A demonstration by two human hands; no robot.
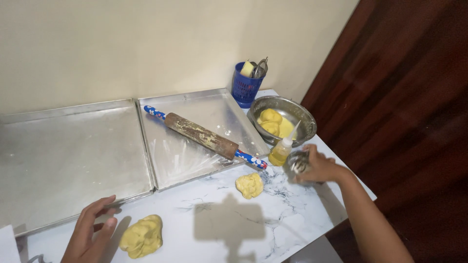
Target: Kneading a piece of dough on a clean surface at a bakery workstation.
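Head view down onto a marble-patterned table (273,219). The right hand (319,165), at three o'clock, is closed around a small shiny metal cup (298,161), blurred, just beside an oil squeeze bottle (282,150). The left hand (92,234), at seven o'clock, lies open with fingers spread, touching nothing, beside a flattened yellow dough lump (141,236). A smaller dough piece (249,185) sits centre. A rolling pin (202,137) rests on a metal tray (185,160). Lifting the cup level, clear of the bottle, seems wise.
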